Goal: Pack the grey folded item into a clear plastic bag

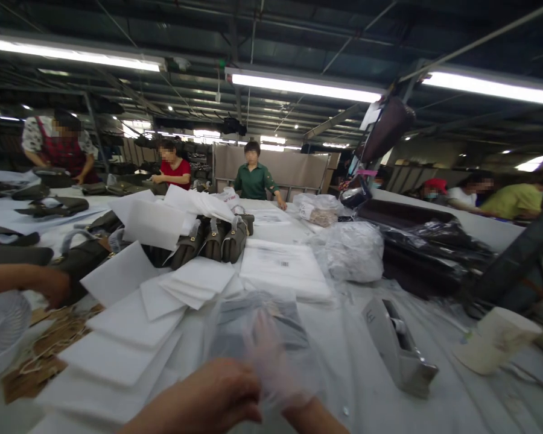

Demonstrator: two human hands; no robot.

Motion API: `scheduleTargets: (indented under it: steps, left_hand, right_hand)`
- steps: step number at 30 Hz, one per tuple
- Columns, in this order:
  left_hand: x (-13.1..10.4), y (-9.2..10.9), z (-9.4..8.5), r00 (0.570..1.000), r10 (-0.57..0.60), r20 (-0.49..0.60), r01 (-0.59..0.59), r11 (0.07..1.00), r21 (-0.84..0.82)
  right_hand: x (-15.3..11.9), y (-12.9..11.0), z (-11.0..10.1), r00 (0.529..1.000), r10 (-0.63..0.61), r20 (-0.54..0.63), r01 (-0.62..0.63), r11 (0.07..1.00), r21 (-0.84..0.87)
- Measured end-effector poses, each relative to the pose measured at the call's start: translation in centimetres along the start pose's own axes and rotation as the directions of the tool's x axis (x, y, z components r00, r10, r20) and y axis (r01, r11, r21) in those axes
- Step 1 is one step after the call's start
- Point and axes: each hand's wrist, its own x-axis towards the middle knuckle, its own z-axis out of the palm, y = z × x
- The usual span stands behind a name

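My left hand [217, 395] is low in the middle of the view, its fingers curled on the near edge of a clear plastic bag [257, 322]. The bag lies on the white table [344, 337] and something dark and flat shows through it. My right hand [271, 367] is just right of the left one. It is covered by the bag's film and blurred, with its fingers pointing away from me. Whether it grips the film cannot be made out.
White foam sheets [136, 325] are spread at my left, with a row of olive handbags [212, 241] behind them. Ahead lie a stack of flat bags [283, 271] and crumpled plastic [348, 250]. A tape dispenser [398, 349] and white cup [493, 337] stand right. A co-worker's arm [27, 283] reaches in from the left, above a fan [0, 325].
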Motion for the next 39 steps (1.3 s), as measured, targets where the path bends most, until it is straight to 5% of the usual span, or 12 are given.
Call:
scheduleTargets:
  steps: [2,4,7,10,12,18,23,28,32,35,37,39]
  left_hand:
    - [-0.5,-1.2,-0.1,1.000,0.015,-0.014,-0.016,0.995,-0.098]
    - [-0.1,-3.1,-0.5,0.982,-0.015,-0.187,-0.007,0.993,-0.119]
    - [2.2,-5.8,-0.5,0.927,0.029,-0.373,-0.012,0.999,0.046]
    - [5.5,-7.1,0.6,0.959,0.175,-0.224,-0.121,0.964,0.237]
    - [7.3,-7.3,1.7,0.979,0.193,-0.064,-0.167,0.942,0.292]
    - [6.9,-8.2,4.7,0.972,0.167,0.165,-0.209,0.935,0.286]
    - [5.3,-7.9,4.1,0.977,0.129,0.167,-0.159,0.970,0.184]
    - [6.4,-8.2,4.1,0.989,0.122,0.086,-0.143,0.941,0.307]
    - [6.7,-9.5,6.5,0.977,0.212,0.024,-0.190,0.813,0.550]
    - [6.2,-10.7,8.4,0.954,0.298,0.025,-0.242,0.719,0.651]
    - [5.7,-11.4,9.5,0.955,0.295,0.029,-0.236,0.695,0.679]
    - [5.1,-11.6,10.4,0.958,0.284,0.035,-0.231,0.697,0.679]
  right_hand:
    - [-3.4,0.0,-0.7,0.994,-0.111,0.015,0.112,0.991,-0.079]
    - [-7.2,0.1,-2.8,0.982,-0.190,0.004,0.188,0.967,-0.170]
    - [-10.8,1.0,-6.7,0.936,-0.275,-0.222,0.164,0.894,-0.417]
    - [-10.9,2.0,-8.2,0.847,-0.171,-0.503,-0.159,0.822,-0.546]
    - [-9.6,2.5,-7.5,0.843,-0.018,-0.538,-0.312,0.798,-0.515]
    - [-6.9,3.0,-5.4,0.831,0.057,-0.554,-0.320,0.863,-0.392]
    - [-10.6,6.6,-5.5,0.911,0.115,-0.396,-0.292,0.858,-0.422]
    - [-12.5,7.4,-6.1,0.701,0.562,-0.439,-0.656,0.749,-0.088]
    - [-12.2,6.0,-6.9,0.632,0.704,-0.323,-0.747,0.665,-0.011]
    - [-13.6,5.8,-7.4,0.501,0.804,-0.320,-0.852,0.523,-0.020]
    - [-14.8,5.8,-7.7,0.479,0.797,-0.369,-0.857,0.516,0.002]
    - [-15.7,5.9,-8.0,0.527,0.778,-0.343,-0.825,0.565,0.015]
